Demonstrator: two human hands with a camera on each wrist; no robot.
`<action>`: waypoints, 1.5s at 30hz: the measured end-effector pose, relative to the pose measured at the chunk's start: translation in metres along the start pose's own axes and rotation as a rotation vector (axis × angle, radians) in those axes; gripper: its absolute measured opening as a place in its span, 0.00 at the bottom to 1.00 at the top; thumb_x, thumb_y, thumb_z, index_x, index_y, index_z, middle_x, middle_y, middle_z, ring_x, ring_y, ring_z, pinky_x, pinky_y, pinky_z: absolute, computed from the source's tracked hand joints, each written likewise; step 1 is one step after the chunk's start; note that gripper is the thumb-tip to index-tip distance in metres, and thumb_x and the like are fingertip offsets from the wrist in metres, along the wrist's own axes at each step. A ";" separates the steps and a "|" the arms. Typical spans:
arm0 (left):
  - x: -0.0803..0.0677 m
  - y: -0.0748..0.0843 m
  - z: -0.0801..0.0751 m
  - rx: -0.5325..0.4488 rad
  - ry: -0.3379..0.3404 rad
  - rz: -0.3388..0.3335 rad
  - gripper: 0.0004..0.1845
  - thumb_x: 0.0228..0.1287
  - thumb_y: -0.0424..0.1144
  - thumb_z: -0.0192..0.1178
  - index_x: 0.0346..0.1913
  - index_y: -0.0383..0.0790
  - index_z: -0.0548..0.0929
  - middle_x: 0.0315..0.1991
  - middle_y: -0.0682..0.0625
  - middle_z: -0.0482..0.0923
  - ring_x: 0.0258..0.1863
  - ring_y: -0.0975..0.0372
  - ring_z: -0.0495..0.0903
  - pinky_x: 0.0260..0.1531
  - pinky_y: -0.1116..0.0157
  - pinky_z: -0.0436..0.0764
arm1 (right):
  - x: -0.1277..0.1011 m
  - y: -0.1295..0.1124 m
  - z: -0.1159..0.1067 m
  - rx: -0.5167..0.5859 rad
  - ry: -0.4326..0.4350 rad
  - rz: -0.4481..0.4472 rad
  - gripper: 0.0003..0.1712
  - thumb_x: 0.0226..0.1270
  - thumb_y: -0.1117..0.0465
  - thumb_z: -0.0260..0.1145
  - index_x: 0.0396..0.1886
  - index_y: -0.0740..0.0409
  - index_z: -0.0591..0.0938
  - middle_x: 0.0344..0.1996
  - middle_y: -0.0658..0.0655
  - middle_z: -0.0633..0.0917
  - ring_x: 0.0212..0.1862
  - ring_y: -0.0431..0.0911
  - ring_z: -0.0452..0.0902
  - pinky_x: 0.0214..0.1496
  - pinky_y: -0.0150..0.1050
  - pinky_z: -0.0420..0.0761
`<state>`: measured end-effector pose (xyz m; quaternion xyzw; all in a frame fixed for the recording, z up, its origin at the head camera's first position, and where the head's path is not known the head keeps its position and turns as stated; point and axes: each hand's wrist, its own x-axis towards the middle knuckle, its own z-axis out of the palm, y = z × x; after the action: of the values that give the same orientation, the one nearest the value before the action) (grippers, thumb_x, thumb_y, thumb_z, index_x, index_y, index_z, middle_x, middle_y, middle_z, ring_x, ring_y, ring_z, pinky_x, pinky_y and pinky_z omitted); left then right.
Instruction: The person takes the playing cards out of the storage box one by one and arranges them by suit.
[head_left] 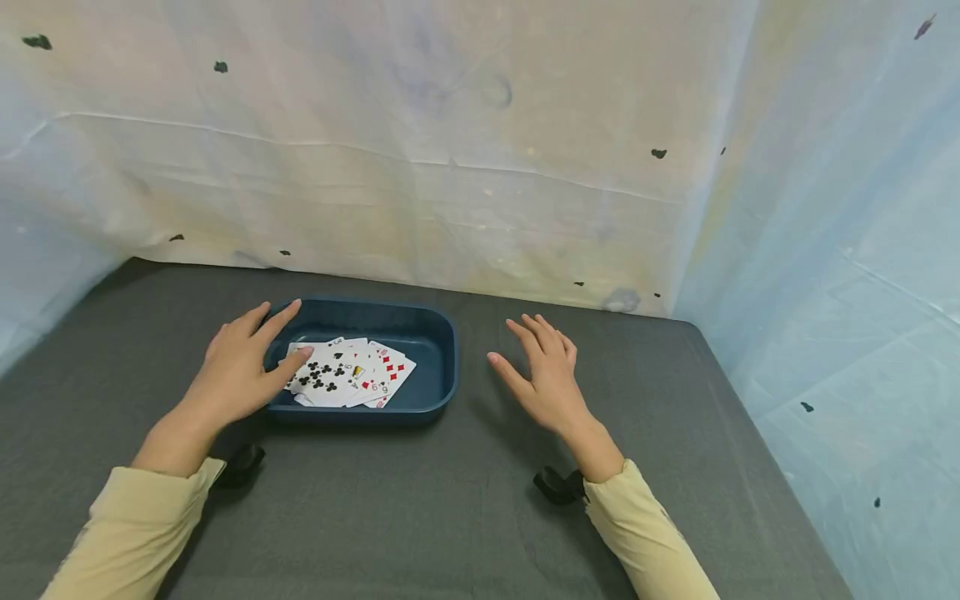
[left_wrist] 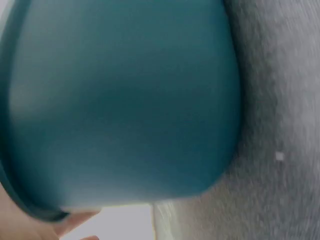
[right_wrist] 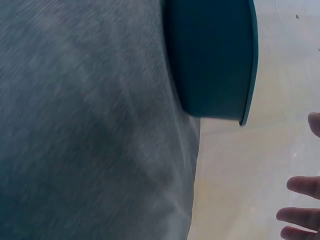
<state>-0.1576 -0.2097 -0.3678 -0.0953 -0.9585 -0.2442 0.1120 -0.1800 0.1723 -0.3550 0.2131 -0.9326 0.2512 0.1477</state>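
A dark blue rectangular tray [head_left: 438, 350] sits on the table, with several playing cards [head_left: 330, 375] lying overlapped in its left and middle part. Spades, clubs and diamonds show face up. My left hand [head_left: 240, 367] is at the tray's left end, fingers extended and spread, thumb over the cards' left edge. In the left wrist view the tray's outer wall [left_wrist: 125, 110] fills most of the picture. To the right of the tray, apart from it, my right hand [head_left: 543, 375] hovers with relaxed, spread fingers and holds nothing. Its fingertips [right_wrist: 302, 186] show at the right wrist view's edge.
Dark grey cloth covers the table [head_left: 420, 508]. A pale, stained sheet [head_left: 420, 167] hangs behind the table, and a light blue sheet [head_left: 862, 333] hangs along the right side. Black wrist-worn devices [head_left: 555, 485] sit near both cuffs.
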 end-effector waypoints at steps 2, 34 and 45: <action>-0.001 -0.004 -0.001 -0.011 -0.010 -0.012 0.36 0.69 0.53 0.53 0.75 0.44 0.55 0.68 0.22 0.53 0.64 0.29 0.54 0.57 0.30 0.52 | 0.003 -0.004 0.002 0.007 0.000 -0.015 0.33 0.69 0.47 0.60 0.69 0.56 0.69 0.70 0.61 0.65 0.74 0.55 0.51 0.70 0.57 0.45; -0.006 -0.025 0.001 -0.316 0.021 -0.298 0.28 0.76 0.52 0.40 0.75 0.52 0.57 0.60 0.26 0.69 0.51 0.39 0.71 0.39 0.46 0.70 | 0.074 -0.088 0.052 0.315 -0.208 0.088 0.32 0.63 0.50 0.67 0.64 0.57 0.74 0.61 0.59 0.76 0.62 0.52 0.71 0.62 0.45 0.72; -0.005 -0.021 0.002 -0.341 0.022 -0.319 0.27 0.76 0.53 0.39 0.74 0.54 0.57 0.62 0.26 0.67 0.55 0.38 0.69 0.44 0.41 0.69 | 0.092 -0.104 0.072 0.368 -0.381 0.326 0.29 0.60 0.48 0.69 0.60 0.52 0.78 0.58 0.56 0.79 0.60 0.47 0.73 0.57 0.41 0.75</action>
<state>-0.1581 -0.2274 -0.3802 0.0427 -0.9050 -0.4184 0.0647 -0.2227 0.0226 -0.3370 0.1272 -0.9042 0.3917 -0.1130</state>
